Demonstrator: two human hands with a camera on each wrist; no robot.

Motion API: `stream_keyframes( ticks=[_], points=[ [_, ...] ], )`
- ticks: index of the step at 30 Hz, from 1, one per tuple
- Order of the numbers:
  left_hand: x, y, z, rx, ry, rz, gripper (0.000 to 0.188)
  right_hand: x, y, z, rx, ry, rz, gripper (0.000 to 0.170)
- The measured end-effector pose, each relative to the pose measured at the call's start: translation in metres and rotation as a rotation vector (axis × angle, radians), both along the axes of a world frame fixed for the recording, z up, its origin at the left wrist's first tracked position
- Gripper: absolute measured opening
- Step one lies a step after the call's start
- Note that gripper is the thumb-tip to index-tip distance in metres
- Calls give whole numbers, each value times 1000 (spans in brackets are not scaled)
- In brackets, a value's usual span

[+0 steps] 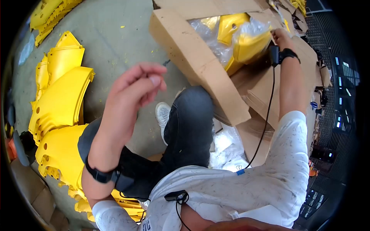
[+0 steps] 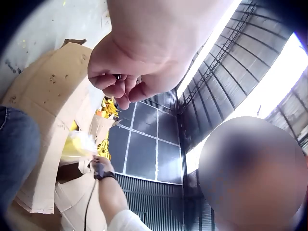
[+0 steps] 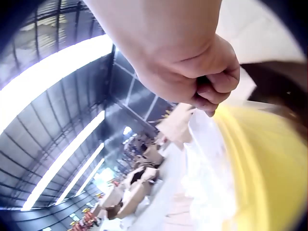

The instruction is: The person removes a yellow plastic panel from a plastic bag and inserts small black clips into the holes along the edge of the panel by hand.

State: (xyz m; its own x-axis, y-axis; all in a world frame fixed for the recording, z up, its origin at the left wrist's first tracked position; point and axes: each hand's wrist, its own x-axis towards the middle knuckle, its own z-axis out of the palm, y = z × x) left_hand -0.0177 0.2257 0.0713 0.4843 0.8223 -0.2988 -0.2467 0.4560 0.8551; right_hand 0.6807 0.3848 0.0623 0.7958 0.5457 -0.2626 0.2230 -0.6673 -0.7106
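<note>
The right hand (image 1: 283,39) reaches over the cardboard box (image 1: 200,65), fingers curled round the edge of a clear plastic bag (image 1: 252,29) with a yellow curved part (image 1: 246,48) inside. In the right wrist view this hand (image 3: 207,72) pinches the bag's edge (image 3: 204,139) beside the yellow part (image 3: 264,163). Raised over the floor, apart from the box, the left hand (image 1: 135,88) has curled fingers. A small dark thing (image 1: 166,62) shows by its fingertips; whether it is held cannot be told. The left wrist view shows that hand (image 2: 139,67) also curled.
Yellow curved parts (image 1: 61,96) stand in a row on the floor at the left, with more (image 1: 54,15) at the upper left. The person's bent knee (image 1: 192,104) is against the box. Crumpled clear plastic (image 1: 227,148) lies below the box. A black cable (image 1: 266,123) hangs along the right arm.
</note>
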Motion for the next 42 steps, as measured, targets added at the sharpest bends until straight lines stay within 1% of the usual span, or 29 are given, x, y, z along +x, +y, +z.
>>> stream_keyframes(
  ticks=[2,4,5,6,8,9,11,12,14,15,17,18,21,22,24,26,27,28,30,31,32,33,34,35,36,38,39,41,42],
  points=[
    [7,3,-2,36,5,-16,24,-93,-23,91,101,-133,153,20],
    [13,6,-11,68,25,-30,24,-110,-37,158,114,-32,393,20],
    [16,8,-15,70,54,-50,24,-133,-49,182,193,-95,439,21],
    [20,10,-20,102,50,-38,24,-171,-70,204,296,-113,546,23],
    [29,11,-30,62,116,-141,40,-214,-107,242,391,-163,771,23],
    [34,13,-39,85,118,-132,40,-237,-130,257,414,-171,777,23],
    [44,19,-56,-79,4,-244,71,-279,-180,280,536,-171,961,25],
    [48,22,-60,-57,9,-234,71,-291,-207,284,563,-201,1034,25],
    [58,21,-66,-192,-129,-293,93,-293,-250,266,650,-279,1059,26],
    [58,20,-67,-181,-123,-285,93,-289,-271,248,664,-206,1075,26],
    [56,20,-66,-255,-312,-262,99,-286,-310,200,667,-23,1115,26],
    [54,20,-66,-253,-301,-255,99,-286,-329,176,653,88,1142,25],
    [43,18,-67,-256,-333,-174,105,-300,-382,115,523,263,995,23],
    [42,16,-65,-288,-349,-158,102,-303,-398,98,481,310,943,22],
    [42,3,-65,-317,-340,-154,98,-314,-425,69,387,366,1000,23],
    [47,-14,-66,-250,-31,-298,94,-316,-448,52,250,318,1097,27],
    [59,-25,-69,-234,60,-258,84,-316,-458,43,250,389,1061,29],
    [71,-29,-76,-226,82,-277,84,-314,-465,36,272,397,1040,29],
    [95,-37,-88,21,298,-292,77,-308,-482,23,228,489,929,29],
    [104,-56,-65,119,373,-224,53,-302,-488,13,206,459,929,29],
    [113,-54,-74,126,392,-260,53,-299,-495,6,226,471,893,29],
    [122,-50,-91,145,315,-162,45,-299,-501,0,276,500,761,24],
    [128,-54,-95,157,238,-66,37,-303,-508,-3,319,531,627,23],
    [126,-54,-99,129,198,-74,30,-307,-515,-3,429,593,473,32],
    [125,-58,-101,128,216,-106,30,-304,-521,-13,503,622,344,47],
    [120,-70,-107,225,268,75,29,-316,-537,-2,599,660,265,49],
    [119,-78,-105,227,284,53,29,-326,-539,3,607,672,241,49],
    [112,-98,-90,350,187,229,28,-346,-538,8,623,820,278,39],
    [109,-107,-82,355,201,217,28,-350,-533,1,632,832,266,39]
  ],
)
